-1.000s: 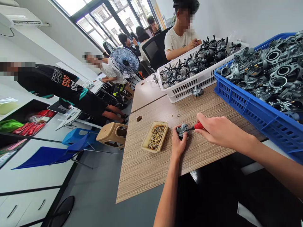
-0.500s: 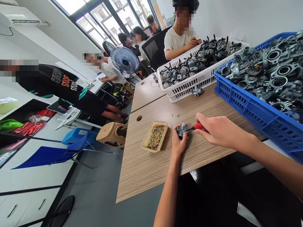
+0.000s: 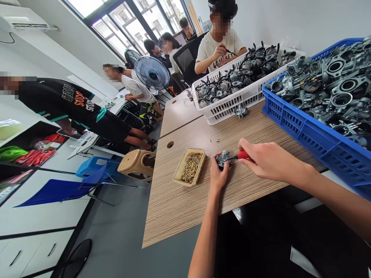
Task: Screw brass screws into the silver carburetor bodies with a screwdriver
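- Left grip (image 3: 218, 175): mine, closed on the small grey carburettor (image 3: 223, 157). Thumb and fingers pinch its sides from the near side.
- Carburettor: one piece, held low over the wood-grain bench (image 3: 179, 208), near the middle of my end of it and just right of the screw tray. I cannot tell whether its underside rests on the bench.
- Right grip (image 3: 269, 160): mine, closed round the red handle of a screwdriver (image 3: 242, 155). My forefinger lies along the top of the handle.
- Screwdriver: lies nearly level and points left. Its short metal shaft meets the carburettor on the right side, though the tip itself is too small to make out.
- Screw tray (image 3: 177, 174): shallow, beige and rectangular, with a heap of small brass screws in it. It stands on the bench just left of my left grip and does not touch it.
- Blue crate (image 3: 304, 131): on the bench to my right, piled above its rim with grey carburettor bodies.
- White crate (image 3: 232, 108): beyond the blue one and against it, filled with darker carburettors with black hoses.
- Loose carburettor (image 3: 241, 112): a single one on the bench against the near wall of the white crate.
- Person in a white shirt (image 3: 216, 48): seated behind the white crate, both hands raised at chest height.
- Floor fan (image 3: 152, 72): stands to the left beyond the bench.
- Tan stool (image 3: 138, 164): on the floor by the left edge of the bench.
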A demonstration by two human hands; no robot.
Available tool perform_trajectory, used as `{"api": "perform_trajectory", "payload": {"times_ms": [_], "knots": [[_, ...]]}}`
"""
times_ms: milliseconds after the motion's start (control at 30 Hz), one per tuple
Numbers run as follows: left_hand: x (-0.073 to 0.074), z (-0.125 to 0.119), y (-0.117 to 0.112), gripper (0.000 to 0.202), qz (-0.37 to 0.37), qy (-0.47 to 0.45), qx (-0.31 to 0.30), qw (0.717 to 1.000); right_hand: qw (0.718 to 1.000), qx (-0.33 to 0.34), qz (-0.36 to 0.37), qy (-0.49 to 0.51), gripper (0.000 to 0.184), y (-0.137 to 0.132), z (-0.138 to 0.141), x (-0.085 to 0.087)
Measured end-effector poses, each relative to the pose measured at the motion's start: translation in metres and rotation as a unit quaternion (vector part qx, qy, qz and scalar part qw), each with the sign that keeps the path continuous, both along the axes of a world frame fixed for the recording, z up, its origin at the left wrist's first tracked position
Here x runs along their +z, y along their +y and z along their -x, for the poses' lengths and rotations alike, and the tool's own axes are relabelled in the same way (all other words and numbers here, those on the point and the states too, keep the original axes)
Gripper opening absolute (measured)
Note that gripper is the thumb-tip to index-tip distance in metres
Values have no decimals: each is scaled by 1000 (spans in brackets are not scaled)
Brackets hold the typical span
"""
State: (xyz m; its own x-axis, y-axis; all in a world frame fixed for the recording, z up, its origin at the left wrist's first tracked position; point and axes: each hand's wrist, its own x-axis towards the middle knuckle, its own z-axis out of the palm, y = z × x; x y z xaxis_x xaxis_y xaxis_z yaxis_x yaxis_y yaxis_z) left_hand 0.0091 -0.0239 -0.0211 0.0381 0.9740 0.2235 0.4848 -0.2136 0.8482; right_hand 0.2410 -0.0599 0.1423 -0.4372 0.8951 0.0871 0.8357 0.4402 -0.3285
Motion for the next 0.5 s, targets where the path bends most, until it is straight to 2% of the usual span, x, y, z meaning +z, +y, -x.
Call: {"api": "perform_trajectory", "payload": {"times_ms": [267,500], "knots": [[1,0,-1,38,7,2,1,1000,999,-16,25,-17,9,0,1,3],[1,0,-1,37,6,3,1,1000,1000,-12,18,-17,9,0,1,3]]}}
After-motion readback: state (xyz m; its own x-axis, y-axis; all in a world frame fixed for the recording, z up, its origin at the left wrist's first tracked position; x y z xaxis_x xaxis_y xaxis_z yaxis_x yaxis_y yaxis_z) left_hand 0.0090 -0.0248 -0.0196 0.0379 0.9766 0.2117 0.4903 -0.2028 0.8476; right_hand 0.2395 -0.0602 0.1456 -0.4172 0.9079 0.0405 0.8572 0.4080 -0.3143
